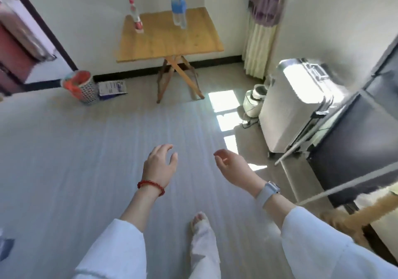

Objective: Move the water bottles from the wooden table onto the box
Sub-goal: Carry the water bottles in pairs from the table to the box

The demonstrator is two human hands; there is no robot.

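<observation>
A small wooden folding table (170, 41) stands against the far wall. On its left part stands a clear bottle with a red cap and red label (135, 16). Two clear bottles with blue labels (178, 9) stand close together at its back right. My left hand (160, 166) hangs in front of me over the floor, fingers loosely curled, holding nothing. My right hand (231, 166) is beside it, relaxed and empty. Both hands are well short of the table. No box is clearly in view.
A patterned bin with an orange bag (80, 87) and a paper (113, 87) lie on the floor left of the table. A white suitcase (297, 106), a small appliance (254, 99) and a dark cabinet (355, 145) line the right side. A curtain (261, 26) hangs at the far right.
</observation>
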